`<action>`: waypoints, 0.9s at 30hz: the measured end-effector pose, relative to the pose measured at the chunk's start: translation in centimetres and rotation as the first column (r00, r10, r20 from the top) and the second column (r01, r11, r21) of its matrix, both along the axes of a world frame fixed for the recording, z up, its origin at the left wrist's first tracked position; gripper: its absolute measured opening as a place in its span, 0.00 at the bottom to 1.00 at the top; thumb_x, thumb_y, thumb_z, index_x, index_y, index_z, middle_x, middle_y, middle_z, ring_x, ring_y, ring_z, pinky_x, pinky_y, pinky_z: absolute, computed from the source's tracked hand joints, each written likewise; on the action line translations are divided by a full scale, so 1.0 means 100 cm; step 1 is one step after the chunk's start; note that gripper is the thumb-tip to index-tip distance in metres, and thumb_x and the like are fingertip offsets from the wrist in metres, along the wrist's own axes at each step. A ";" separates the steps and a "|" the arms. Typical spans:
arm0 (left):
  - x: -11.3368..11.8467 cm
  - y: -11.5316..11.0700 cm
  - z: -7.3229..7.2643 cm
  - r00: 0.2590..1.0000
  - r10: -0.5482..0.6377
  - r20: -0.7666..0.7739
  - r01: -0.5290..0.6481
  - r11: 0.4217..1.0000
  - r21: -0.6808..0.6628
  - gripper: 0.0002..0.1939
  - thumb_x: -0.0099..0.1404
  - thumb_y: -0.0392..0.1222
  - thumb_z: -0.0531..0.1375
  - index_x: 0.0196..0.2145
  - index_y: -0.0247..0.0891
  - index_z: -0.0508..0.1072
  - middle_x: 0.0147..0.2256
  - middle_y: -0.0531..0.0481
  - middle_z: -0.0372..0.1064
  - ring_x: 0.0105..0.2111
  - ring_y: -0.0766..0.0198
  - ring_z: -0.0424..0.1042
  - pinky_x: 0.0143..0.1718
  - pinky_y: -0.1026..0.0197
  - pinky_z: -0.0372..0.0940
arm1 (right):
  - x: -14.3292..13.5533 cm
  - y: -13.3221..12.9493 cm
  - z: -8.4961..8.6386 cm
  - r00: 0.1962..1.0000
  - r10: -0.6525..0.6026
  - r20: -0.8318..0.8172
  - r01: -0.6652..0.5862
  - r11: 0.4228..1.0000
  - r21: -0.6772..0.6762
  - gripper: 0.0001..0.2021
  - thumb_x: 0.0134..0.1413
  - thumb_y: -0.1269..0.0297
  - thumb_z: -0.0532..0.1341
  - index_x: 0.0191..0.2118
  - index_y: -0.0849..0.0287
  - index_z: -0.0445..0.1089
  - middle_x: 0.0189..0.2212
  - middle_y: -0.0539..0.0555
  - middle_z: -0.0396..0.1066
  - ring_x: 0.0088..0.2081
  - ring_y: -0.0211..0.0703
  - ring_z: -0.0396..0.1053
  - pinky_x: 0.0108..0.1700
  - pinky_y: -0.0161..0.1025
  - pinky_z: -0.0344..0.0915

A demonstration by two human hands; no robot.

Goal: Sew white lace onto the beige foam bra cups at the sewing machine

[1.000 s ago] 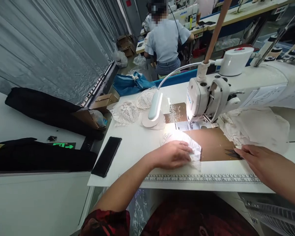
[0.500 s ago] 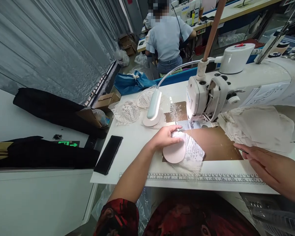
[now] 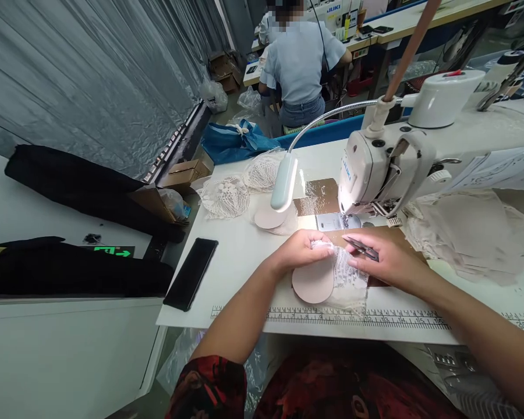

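Observation:
My left hand point(image 3: 303, 251) pinches the upper edge of a lace piece point(image 3: 348, 278) with a round pale pink pad point(image 3: 313, 283) on it. My right hand point(image 3: 386, 259) is closed on small dark thread snips point(image 3: 361, 248), its fingertips at the lace just right of my left fingers. Both hands are in front of the sewing machine's needle area point(image 3: 346, 220). The lace and pad hang toward the ruler strip point(image 3: 375, 319) along the table's front edge. A slim lamp point(image 3: 284, 181) shines from above.
The white sewing machine point(image 3: 375, 169) stands behind my right hand. Lace cups point(image 3: 225, 196) and another pink pad point(image 3: 271, 212) lie left of it, sheer fabric pieces point(image 3: 475, 233) right. A black phone point(image 3: 191, 273) rests at the table's left. A person point(image 3: 297, 67) sits beyond.
My right hand has moved left from the table's right side to the lace, bringing the snips along. The lace and pad have shifted slightly toward the front edge. The view has shifted a little.

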State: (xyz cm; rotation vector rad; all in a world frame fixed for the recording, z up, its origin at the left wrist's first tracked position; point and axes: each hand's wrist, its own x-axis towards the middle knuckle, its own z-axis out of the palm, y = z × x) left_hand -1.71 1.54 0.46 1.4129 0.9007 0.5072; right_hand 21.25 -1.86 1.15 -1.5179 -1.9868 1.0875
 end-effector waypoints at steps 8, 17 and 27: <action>0.004 -0.002 0.002 0.994 -0.097 0.042 0.098 0.995 -0.024 0.18 0.58 0.49 0.67 0.40 0.33 0.79 0.40 0.43 0.76 0.41 0.57 0.73 0.42 0.60 0.65 | -0.008 0.000 0.000 0.995 0.062 -0.075 -0.060 0.998 0.021 0.19 0.58 0.55 0.58 0.51 0.55 0.73 0.48 0.55 0.76 0.50 0.54 0.72 0.46 0.45 0.72; 0.003 -0.002 0.008 0.995 -0.020 0.097 0.043 0.968 -0.246 0.17 0.56 0.50 0.69 0.37 0.33 0.80 0.28 0.50 0.72 0.29 0.66 0.68 0.31 0.63 0.62 | 0.008 -0.002 -0.015 0.965 -0.026 -0.262 -0.013 0.989 -0.147 0.26 0.63 0.44 0.51 0.56 0.54 0.71 0.44 0.55 0.77 0.44 0.49 0.75 0.50 0.47 0.71; 0.003 -0.003 0.005 0.989 -0.087 0.123 0.114 0.967 -0.229 0.19 0.58 0.54 0.67 0.36 0.33 0.80 0.30 0.47 0.73 0.31 0.62 0.70 0.34 0.60 0.64 | 0.002 -0.002 -0.005 0.967 0.028 -0.254 -0.058 0.992 -0.109 0.21 0.56 0.47 0.60 0.51 0.52 0.74 0.50 0.54 0.75 0.52 0.54 0.71 0.54 0.49 0.68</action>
